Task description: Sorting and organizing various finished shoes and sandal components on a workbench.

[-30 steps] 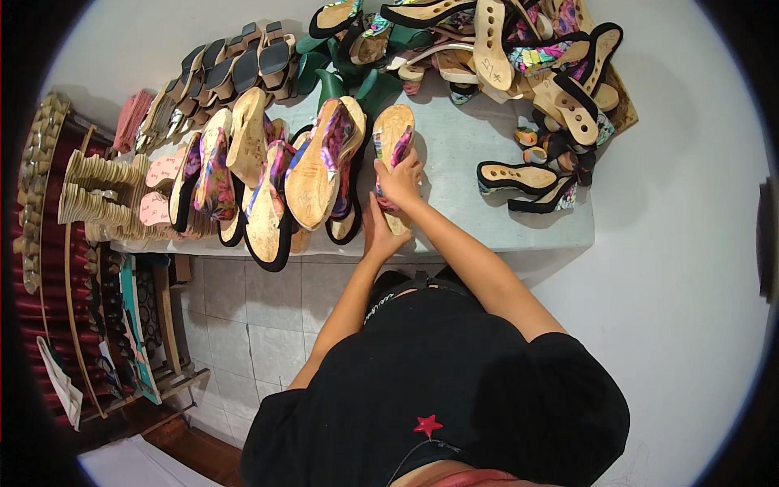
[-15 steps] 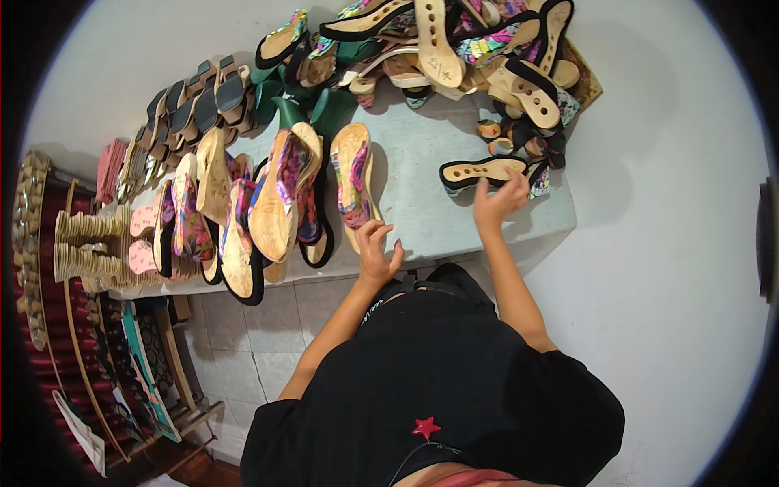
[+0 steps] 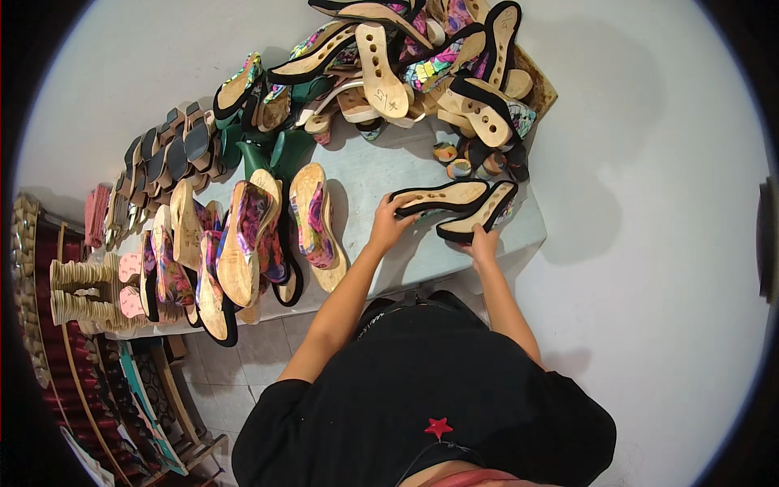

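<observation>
My left hand (image 3: pixel 389 223) is closed on one end of a wedge shoe base (image 3: pixel 454 195) with a tan, hole-pierced top, black rim and patterned side. In my right hand (image 3: pixel 484 243) is a second similar wedge base (image 3: pixel 487 213), gripped at its near edge and slightly tilted. The two bases lie side by side at the table's right end, close together or touching. To the left of my left hand lies a wooden-soled sandal (image 3: pixel 312 219) with a floral strap.
Several floral sandals (image 3: pixel 235 252) stand along the table's front left. More wedge bases are piled at the back, beside a wooden box (image 3: pixel 540 81). Green heels (image 3: pixel 288 154) and dark-topped soles (image 3: pixel 195 138) sit further left. A white wall (image 3: pixel 649 243) rises at the right.
My left hand has left the floral sandal's side and moved right to grip a wedge base. My right hand now grips a second one. The view has shifted, so the table appears further left.
</observation>
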A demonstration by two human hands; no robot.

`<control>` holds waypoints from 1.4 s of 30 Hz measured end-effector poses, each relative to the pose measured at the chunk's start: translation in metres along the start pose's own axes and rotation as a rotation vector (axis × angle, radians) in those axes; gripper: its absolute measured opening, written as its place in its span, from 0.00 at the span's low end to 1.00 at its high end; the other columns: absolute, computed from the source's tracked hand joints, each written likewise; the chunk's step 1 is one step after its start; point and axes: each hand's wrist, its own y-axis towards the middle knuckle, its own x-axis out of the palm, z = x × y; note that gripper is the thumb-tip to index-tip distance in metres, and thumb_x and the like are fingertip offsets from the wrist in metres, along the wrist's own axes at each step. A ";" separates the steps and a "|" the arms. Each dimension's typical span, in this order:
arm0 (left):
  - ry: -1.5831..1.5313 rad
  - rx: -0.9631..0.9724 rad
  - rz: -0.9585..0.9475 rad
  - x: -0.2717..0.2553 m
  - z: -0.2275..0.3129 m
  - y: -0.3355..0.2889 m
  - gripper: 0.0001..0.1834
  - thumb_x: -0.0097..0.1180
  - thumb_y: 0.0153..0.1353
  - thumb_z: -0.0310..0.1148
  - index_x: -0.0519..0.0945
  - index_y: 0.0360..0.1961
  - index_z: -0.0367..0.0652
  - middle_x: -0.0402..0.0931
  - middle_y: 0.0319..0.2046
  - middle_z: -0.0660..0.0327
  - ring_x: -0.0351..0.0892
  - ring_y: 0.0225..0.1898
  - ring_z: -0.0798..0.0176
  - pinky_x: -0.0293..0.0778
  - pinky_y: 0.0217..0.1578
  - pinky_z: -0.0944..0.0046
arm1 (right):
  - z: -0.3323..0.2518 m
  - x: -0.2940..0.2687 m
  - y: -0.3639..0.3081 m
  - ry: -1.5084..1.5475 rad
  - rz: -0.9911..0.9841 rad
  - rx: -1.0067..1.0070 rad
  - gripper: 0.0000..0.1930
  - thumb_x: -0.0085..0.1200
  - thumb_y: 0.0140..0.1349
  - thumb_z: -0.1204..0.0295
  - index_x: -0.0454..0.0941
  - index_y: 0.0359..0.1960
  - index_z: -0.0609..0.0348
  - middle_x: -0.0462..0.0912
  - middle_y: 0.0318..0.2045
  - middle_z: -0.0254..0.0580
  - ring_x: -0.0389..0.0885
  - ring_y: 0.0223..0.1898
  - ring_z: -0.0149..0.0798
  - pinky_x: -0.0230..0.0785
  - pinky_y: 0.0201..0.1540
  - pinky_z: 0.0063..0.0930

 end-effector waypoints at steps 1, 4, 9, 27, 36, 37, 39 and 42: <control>-0.013 -0.006 0.015 -0.004 0.003 -0.002 0.27 0.67 0.40 0.30 0.77 0.47 0.46 0.68 0.46 0.48 0.70 0.48 0.49 0.70 0.47 0.57 | 0.007 -0.003 0.003 -0.009 0.006 -0.020 0.22 0.45 0.55 0.72 0.57 0.49 0.71 0.71 0.42 0.58 0.77 0.41 0.50 0.78 0.32 0.44; 0.081 -0.005 0.192 -0.013 0.022 -0.026 0.25 0.67 0.40 0.29 0.79 0.45 0.45 0.68 0.44 0.47 0.72 0.45 0.49 0.71 0.44 0.59 | 0.016 -0.010 0.004 -0.172 -0.046 -0.196 0.19 0.44 0.53 0.74 0.64 0.46 0.71 0.75 0.38 0.52 0.76 0.41 0.44 0.72 0.40 0.35; 0.230 -0.129 0.547 -0.025 0.030 -0.047 0.23 0.67 0.42 0.28 0.79 0.44 0.44 0.67 0.44 0.47 0.71 0.44 0.48 0.69 0.45 0.58 | -0.026 0.020 -0.034 -0.245 -0.309 -0.266 0.25 0.47 0.50 0.72 0.63 0.51 0.75 0.76 0.41 0.52 0.74 0.42 0.41 0.64 0.48 0.29; 0.648 0.110 0.746 -0.149 0.215 0.052 0.23 0.68 0.32 0.24 0.77 0.35 0.49 0.75 0.41 0.57 0.72 0.45 0.50 0.65 0.44 0.56 | -0.109 0.090 0.000 -0.147 -0.800 -0.366 0.24 0.51 0.51 0.76 0.65 0.51 0.71 0.75 0.43 0.44 0.74 0.43 0.33 0.64 0.48 0.23; 0.665 0.272 1.207 -0.235 0.197 0.164 0.19 0.68 0.33 0.24 0.77 0.31 0.41 0.76 0.36 0.57 0.76 0.38 0.51 0.70 0.39 0.58 | -0.199 0.183 0.010 -0.127 -0.907 -0.646 0.31 0.50 0.52 0.73 0.55 0.59 0.69 0.66 0.54 0.51 0.66 0.54 0.41 0.53 0.59 0.29; 0.688 0.256 1.228 -0.241 0.185 0.182 0.18 0.68 0.33 0.24 0.78 0.30 0.42 0.76 0.35 0.57 0.76 0.37 0.52 0.70 0.38 0.58 | -0.212 0.206 0.015 -0.178 -0.883 -0.740 0.32 0.51 0.52 0.72 0.55 0.59 0.68 0.66 0.54 0.52 0.66 0.54 0.42 0.55 0.58 0.30; 0.663 0.144 1.187 -0.257 0.150 0.212 0.17 0.68 0.33 0.25 0.78 0.29 0.43 0.77 0.33 0.58 0.76 0.36 0.52 0.70 0.37 0.58 | -0.244 0.250 0.007 -0.094 -0.920 -0.631 0.33 0.52 0.52 0.67 0.55 0.59 0.67 0.67 0.52 0.55 0.68 0.52 0.44 0.59 0.55 0.33; 0.702 0.082 1.202 -0.260 0.105 0.249 0.17 0.69 0.33 0.29 0.79 0.29 0.45 0.78 0.31 0.60 0.77 0.34 0.52 0.71 0.35 0.58 | -0.275 0.318 0.029 -0.190 -0.871 -0.684 0.37 0.54 0.51 0.62 0.53 0.59 0.68 0.67 0.52 0.59 0.69 0.52 0.49 0.62 0.54 0.37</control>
